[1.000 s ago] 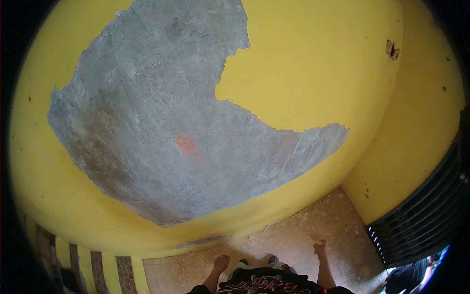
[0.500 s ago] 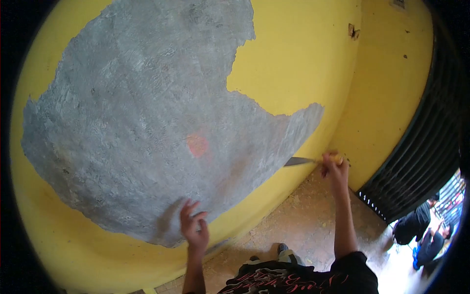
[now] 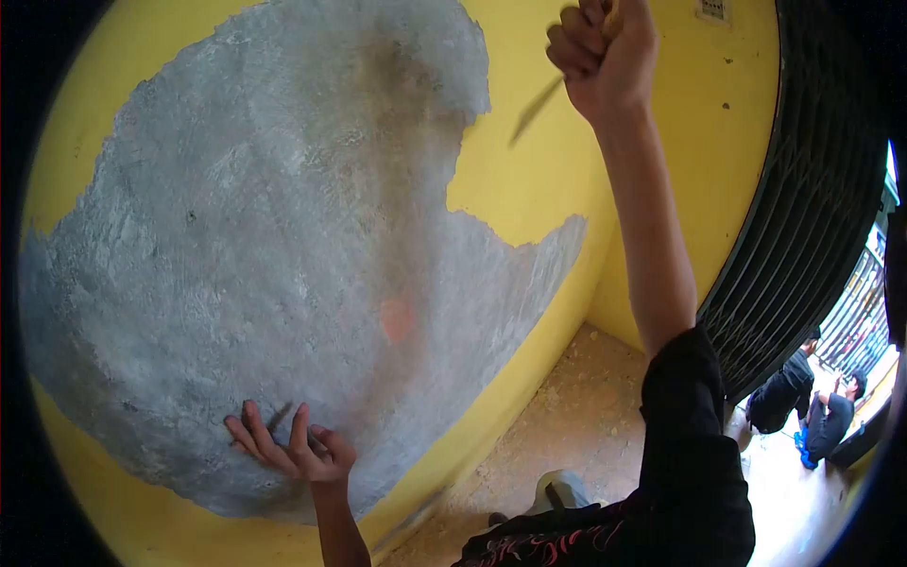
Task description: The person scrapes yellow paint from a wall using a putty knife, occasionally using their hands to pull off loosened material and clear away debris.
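Note:
My right hand is raised at the top of the view, its fingers wrapped round the handle of a putty knife. The thin blade points down and left over yellow paint, blurred by motion; most of the handle is hidden in the fist. Lower down, my left hand has its fingers spread against a bare grey patch on the wall, holding nothing. Ragged yellow paint borders the patch. A faint pinkish-red spot marks the grey surface.
To the right stands a dark folding metal gate. Beyond it, two people are low near the ground in bright light. Crumbs lie on the brown floor below the wall. A small vent sits high on the wall.
My right hand has swung up with the putty knife, from the patch's lower right edge to the top. My left hand has moved left and spread onto the grey surface. The view has shifted.

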Demonstrator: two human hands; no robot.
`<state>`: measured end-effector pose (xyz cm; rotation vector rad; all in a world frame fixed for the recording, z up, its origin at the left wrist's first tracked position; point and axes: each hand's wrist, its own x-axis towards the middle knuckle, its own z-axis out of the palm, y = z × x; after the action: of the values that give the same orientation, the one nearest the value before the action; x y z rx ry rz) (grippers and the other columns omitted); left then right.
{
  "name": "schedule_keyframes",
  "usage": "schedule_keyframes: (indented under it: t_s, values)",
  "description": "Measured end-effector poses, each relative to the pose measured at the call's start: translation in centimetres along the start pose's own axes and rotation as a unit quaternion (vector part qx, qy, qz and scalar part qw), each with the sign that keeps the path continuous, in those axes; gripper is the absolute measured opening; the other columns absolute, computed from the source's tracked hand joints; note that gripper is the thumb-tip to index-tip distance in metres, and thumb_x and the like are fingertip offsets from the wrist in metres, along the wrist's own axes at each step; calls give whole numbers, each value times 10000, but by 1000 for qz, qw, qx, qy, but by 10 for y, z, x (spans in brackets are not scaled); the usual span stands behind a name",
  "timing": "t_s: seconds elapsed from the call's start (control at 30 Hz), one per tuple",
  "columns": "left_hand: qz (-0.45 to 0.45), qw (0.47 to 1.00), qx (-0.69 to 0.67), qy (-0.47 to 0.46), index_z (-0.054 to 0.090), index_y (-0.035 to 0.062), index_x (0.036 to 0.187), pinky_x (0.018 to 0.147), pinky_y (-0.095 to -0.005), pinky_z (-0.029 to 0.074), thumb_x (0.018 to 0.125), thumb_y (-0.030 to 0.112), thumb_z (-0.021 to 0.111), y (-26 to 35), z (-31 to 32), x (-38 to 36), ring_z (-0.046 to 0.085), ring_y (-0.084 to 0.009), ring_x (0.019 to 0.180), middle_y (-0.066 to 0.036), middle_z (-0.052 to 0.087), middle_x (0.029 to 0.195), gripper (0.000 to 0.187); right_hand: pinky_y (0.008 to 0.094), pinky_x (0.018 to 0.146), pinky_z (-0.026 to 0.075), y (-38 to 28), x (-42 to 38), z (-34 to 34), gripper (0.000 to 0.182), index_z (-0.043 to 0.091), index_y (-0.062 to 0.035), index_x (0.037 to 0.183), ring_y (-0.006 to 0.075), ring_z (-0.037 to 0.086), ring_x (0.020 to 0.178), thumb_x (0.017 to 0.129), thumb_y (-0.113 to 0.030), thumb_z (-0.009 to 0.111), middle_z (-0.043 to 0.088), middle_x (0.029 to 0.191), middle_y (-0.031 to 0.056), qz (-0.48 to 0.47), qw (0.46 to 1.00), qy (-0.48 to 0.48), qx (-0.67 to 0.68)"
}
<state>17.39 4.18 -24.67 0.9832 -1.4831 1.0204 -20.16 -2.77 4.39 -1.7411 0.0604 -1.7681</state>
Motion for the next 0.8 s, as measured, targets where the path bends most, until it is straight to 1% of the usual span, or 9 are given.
schedule_keyframes:
  t_s: [0.03, 0.17, 0.3, 0.37, 0.47, 0.6, 0.63, 0.7, 0.8]
  values:
    - [2, 1000, 0, -2, 592, 120, 1061, 1090, -653, 33, 790, 107, 453, 0, 0, 0, 211, -511, 1374, -275, 367, 1425, 305, 265, 322, 160, 3, 13, 26, 479, 312, -174, 575, 68, 191, 347, 958, -404, 485, 261, 441, -51, -85, 988, 118, -50]
    - [8, 1000, 16, -18, 588, 131, 1093, 1083, -672, 23, 794, 125, 447, -2, 7, -3, 163, -530, 1380, -287, 334, 1445, 330, 259, 338, 153, 37, 45, 51, 428, 303, -192, 584, 61, 197, 370, 918, -341, 525, 254, 464, -74, -94, 977, 188, -36]
    - [24, 999, -39, -29, 575, 140, 1173, 1048, -719, 65, 826, 179, 429, 6, 14, 6, 115, -556, 1376, -296, 289, 1468, 379, 264, 334, 188, 60, 28, 55, 409, 296, -186, 598, 52, 209, 384, 930, -277, 516, 271, 491, -78, -200, 939, 141, -242]
    - [41, 992, -121, -24, 558, 146, 1237, 1042, -723, 94, 839, 199, 422, 20, 24, 25, 125, -562, 1371, -303, 295, 1463, 424, 259, 336, 185, 45, 21, 54, 388, 309, -188, 605, 55, 209, 386, 933, -237, 509, 270, 497, -79, -201, 965, 164, -41]
    - [73, 969, -208, -112, 509, 162, 1333, 1098, -641, 138, 801, 173, 456, 49, 41, 74, 196, -528, 1371, -299, 334, 1445, 534, 259, 339, 182, 53, 32, 58, 370, 327, -203, 612, 62, 202, 383, 941, -240, 492, 277, 491, -80, -169, 964, 183, -89]
    - [116, 965, -232, -24, 489, 102, 1345, 1112, -576, 217, 726, 65, 507, 67, 84, 163, 277, -445, 1374, -211, 396, 1441, 620, 263, 340, 197, 59, 36, 65, 394, 327, -199, 607, 60, 212, 385, 943, -266, 522, 277, 491, -71, -224, 947, 224, -49]
    - [125, 968, -216, 1, 499, 83, 1321, 1111, -562, 236, 723, 39, 511, 68, 89, 185, 292, -431, 1371, -199, 420, 1425, 600, 261, 341, 198, 79, 34, 60, 394, 333, -193, 612, 61, 218, 388, 947, -284, 518, 277, 492, -73, -218, 931, 191, -221]
    - [137, 971, -195, 31, 508, 65, 1297, 1110, -549, 255, 720, 14, 516, 67, 95, 223, 306, -417, 1367, -188, 443, 1408, 580, 263, 340, 196, 76, 33, 58, 394, 330, -188, 618, 60, 212, 387, 953, -306, 500, 274, 491, -76, -149, 948, 227, -166]
    - [160, 969, -175, 66, 522, 82, 1299, 1129, -495, 258, 770, -13, 461, 68, 98, 271, 335, -330, 1375, -118, 463, 1417, 541, 263, 339, 177, 55, 20, 51, 412, 296, -191, 626, 57, 186, 388, 965, -363, 456, 249, 496, -78, -227, 958, 166, -49]
